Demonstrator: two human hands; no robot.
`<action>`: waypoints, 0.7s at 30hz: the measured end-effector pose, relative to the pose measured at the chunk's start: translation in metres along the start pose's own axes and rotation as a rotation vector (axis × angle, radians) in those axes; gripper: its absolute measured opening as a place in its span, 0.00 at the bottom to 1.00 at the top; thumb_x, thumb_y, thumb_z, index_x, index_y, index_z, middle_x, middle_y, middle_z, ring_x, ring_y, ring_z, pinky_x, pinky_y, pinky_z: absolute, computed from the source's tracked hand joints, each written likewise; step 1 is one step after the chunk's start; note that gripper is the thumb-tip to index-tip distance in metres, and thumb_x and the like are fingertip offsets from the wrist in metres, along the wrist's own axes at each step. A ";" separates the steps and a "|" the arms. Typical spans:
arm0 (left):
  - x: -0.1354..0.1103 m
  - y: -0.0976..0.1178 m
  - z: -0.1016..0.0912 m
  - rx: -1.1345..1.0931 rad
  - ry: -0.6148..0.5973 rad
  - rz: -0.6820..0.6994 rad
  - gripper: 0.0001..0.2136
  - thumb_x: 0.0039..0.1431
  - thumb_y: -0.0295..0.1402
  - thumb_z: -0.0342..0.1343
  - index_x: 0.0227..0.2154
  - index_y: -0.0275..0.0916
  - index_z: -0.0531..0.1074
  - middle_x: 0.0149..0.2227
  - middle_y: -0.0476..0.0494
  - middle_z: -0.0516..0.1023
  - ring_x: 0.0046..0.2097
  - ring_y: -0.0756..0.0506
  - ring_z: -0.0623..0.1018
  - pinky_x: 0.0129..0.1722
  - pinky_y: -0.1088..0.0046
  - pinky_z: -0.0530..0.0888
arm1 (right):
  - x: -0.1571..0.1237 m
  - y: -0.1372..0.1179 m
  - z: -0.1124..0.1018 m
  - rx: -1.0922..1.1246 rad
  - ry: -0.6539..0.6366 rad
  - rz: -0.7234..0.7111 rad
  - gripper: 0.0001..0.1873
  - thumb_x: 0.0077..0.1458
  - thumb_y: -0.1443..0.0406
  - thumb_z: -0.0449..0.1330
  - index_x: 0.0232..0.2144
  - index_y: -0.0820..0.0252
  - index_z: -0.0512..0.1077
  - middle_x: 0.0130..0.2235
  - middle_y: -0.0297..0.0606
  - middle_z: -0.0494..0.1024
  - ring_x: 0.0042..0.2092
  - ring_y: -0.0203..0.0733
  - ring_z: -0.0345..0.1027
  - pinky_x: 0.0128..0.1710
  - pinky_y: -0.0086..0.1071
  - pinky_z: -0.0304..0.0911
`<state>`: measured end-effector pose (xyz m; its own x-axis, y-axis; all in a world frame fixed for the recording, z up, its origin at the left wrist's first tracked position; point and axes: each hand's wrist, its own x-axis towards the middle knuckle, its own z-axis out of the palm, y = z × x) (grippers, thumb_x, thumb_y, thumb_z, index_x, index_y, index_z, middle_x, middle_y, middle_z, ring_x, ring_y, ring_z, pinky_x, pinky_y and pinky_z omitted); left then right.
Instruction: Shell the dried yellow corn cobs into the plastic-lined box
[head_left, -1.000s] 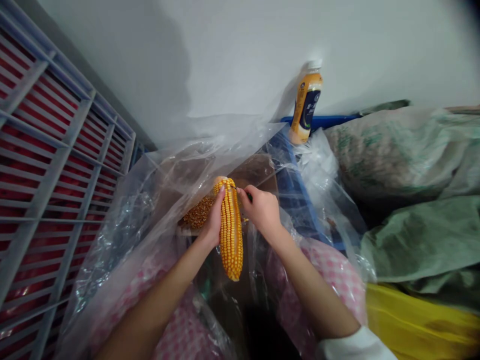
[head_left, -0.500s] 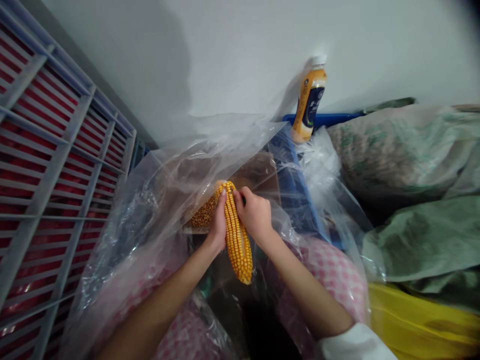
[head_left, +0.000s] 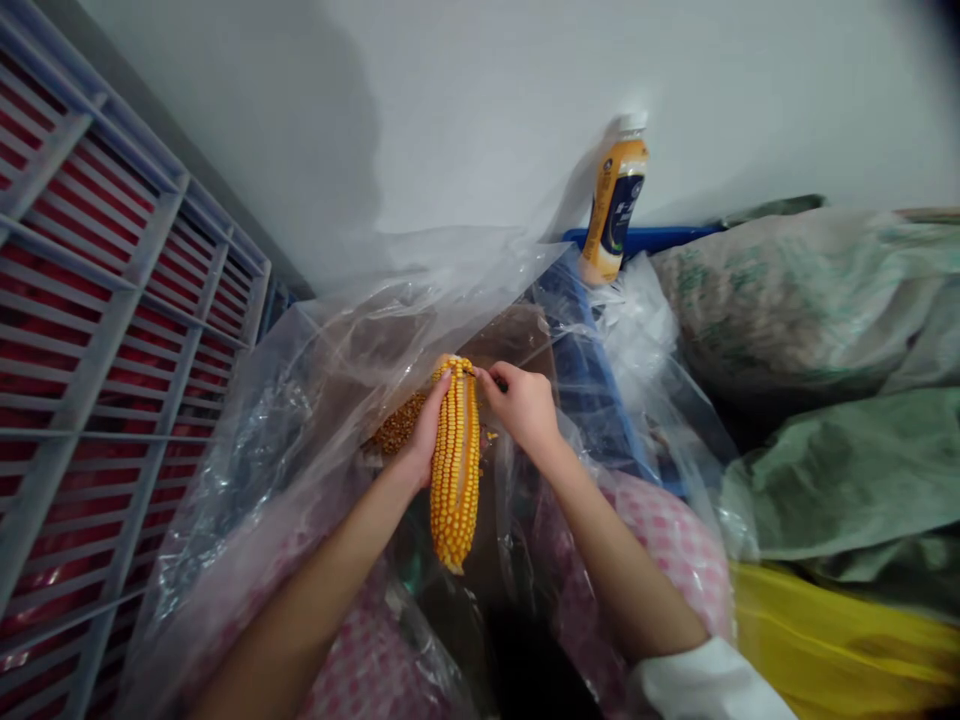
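Note:
An ear of yellow corn [head_left: 454, 465] hangs over a plastic-lined box, its tip towards me. My left hand [head_left: 429, 425] is closed round the far end from the left, thumb along the top. A pale groove without kernels runs lengthwise down the ear. My right hand [head_left: 521, 400] is closed on a small thin dark tool [head_left: 501, 383], mostly hidden by the fingers; its end touches the ear near the far end. Loose kernels [head_left: 397, 425] lie heaped in the box behind my left hand. A few kernels [head_left: 490, 437] show just right of the ear.
Clear plastic sheeting [head_left: 300, 400] spreads round the box and over my lap. At left stands a slatted crate [head_left: 150, 270]. A drink bottle [head_left: 616, 205] leans at a blue bin [head_left: 600, 350] by the wall. Full sacks [head_left: 810, 300] and yellow cloth [head_left: 832, 640] lie at right.
The ear has turned and its near end has swung left, so the groove shows more. My right hand has shifted a little right, and kernels have appeared beside the ear.

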<state>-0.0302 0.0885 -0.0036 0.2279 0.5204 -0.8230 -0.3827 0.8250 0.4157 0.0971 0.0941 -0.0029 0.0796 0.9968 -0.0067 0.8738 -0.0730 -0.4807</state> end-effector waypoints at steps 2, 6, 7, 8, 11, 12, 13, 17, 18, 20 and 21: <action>0.000 0.000 0.001 -0.005 0.010 0.005 0.23 0.53 0.52 0.51 0.39 0.36 0.74 0.25 0.40 0.78 0.29 0.40 0.79 0.25 0.68 0.74 | 0.000 -0.001 0.002 0.053 0.006 0.019 0.18 0.59 0.56 0.51 0.27 0.58 0.74 0.27 0.37 0.78 0.27 0.37 0.68 0.27 0.29 0.49; 0.003 -0.005 0.002 -0.079 0.013 0.077 0.18 0.55 0.47 0.51 0.37 0.37 0.74 0.28 0.42 0.79 0.33 0.42 0.79 0.31 0.69 0.76 | -0.006 -0.008 0.008 0.153 0.014 0.119 0.17 0.59 0.57 0.50 0.26 0.58 0.73 0.27 0.37 0.78 0.27 0.38 0.68 0.28 0.28 0.50; 0.005 -0.006 0.003 -0.103 0.020 0.109 0.17 0.56 0.45 0.51 0.37 0.37 0.74 0.28 0.43 0.79 0.34 0.43 0.79 0.33 0.70 0.76 | -0.008 -0.010 0.010 0.173 0.015 0.141 0.17 0.59 0.57 0.49 0.26 0.58 0.73 0.27 0.37 0.78 0.28 0.38 0.68 0.28 0.28 0.50; 0.006 -0.008 0.004 -0.125 0.027 0.141 0.15 0.56 0.43 0.52 0.36 0.37 0.74 0.29 0.44 0.79 0.35 0.43 0.79 0.35 0.70 0.76 | -0.010 -0.011 0.011 0.195 0.019 0.155 0.17 0.60 0.58 0.49 0.26 0.58 0.72 0.27 0.37 0.77 0.28 0.38 0.68 0.28 0.28 0.50; 0.008 -0.012 0.005 -0.174 0.038 0.207 0.13 0.57 0.41 0.52 0.34 0.36 0.74 0.31 0.44 0.80 0.39 0.44 0.79 0.40 0.71 0.76 | -0.015 -0.015 0.015 0.300 0.028 0.165 0.16 0.60 0.58 0.47 0.29 0.57 0.70 0.27 0.35 0.76 0.28 0.38 0.67 0.28 0.28 0.51; 0.009 -0.012 0.005 -0.185 0.032 0.216 0.13 0.57 0.41 0.52 0.35 0.36 0.74 0.32 0.44 0.80 0.40 0.43 0.79 0.41 0.70 0.76 | -0.017 -0.016 0.016 0.348 0.028 0.167 0.15 0.60 0.59 0.46 0.30 0.57 0.69 0.28 0.35 0.76 0.28 0.38 0.67 0.29 0.28 0.52; 0.009 -0.013 0.005 -0.195 0.026 0.217 0.14 0.57 0.42 0.51 0.35 0.36 0.74 0.33 0.43 0.80 0.41 0.43 0.79 0.42 0.70 0.75 | -0.018 -0.017 0.017 0.394 0.027 0.168 0.14 0.60 0.59 0.46 0.32 0.57 0.68 0.29 0.34 0.76 0.29 0.38 0.68 0.29 0.28 0.53; 0.009 -0.017 0.004 -0.228 0.014 0.220 0.16 0.57 0.43 0.51 0.38 0.37 0.75 0.36 0.42 0.80 0.45 0.41 0.78 0.44 0.69 0.75 | -0.024 -0.021 0.022 0.490 0.021 0.159 0.11 0.59 0.60 0.47 0.37 0.57 0.65 0.32 0.35 0.75 0.32 0.39 0.68 0.33 0.29 0.57; 0.009 -0.018 0.004 -0.237 0.014 0.234 0.16 0.57 0.43 0.51 0.39 0.37 0.75 0.36 0.42 0.80 0.46 0.41 0.77 0.45 0.68 0.75 | -0.025 -0.022 0.024 0.506 0.036 0.150 0.11 0.59 0.60 0.47 0.38 0.58 0.65 0.33 0.36 0.75 0.34 0.39 0.68 0.35 0.30 0.58; 0.010 -0.022 0.003 -0.252 0.010 0.261 0.16 0.56 0.43 0.52 0.40 0.38 0.74 0.38 0.42 0.80 0.48 0.40 0.77 0.45 0.67 0.75 | -0.024 -0.022 0.027 0.548 0.087 0.127 0.12 0.58 0.61 0.48 0.39 0.60 0.66 0.36 0.40 0.75 0.37 0.39 0.68 0.38 0.30 0.60; 0.011 -0.023 0.003 -0.257 0.001 0.268 0.16 0.56 0.43 0.52 0.40 0.38 0.74 0.38 0.42 0.80 0.48 0.40 0.76 0.45 0.67 0.75 | -0.024 -0.022 0.028 0.576 0.109 0.121 0.13 0.58 0.60 0.48 0.40 0.61 0.66 0.39 0.42 0.74 0.39 0.39 0.68 0.40 0.30 0.61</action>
<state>-0.0162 0.0762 -0.0214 0.0887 0.7100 -0.6986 -0.6409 0.5776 0.5056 0.0624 0.0729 -0.0166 0.2376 0.9712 -0.0159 0.4572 -0.1263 -0.8803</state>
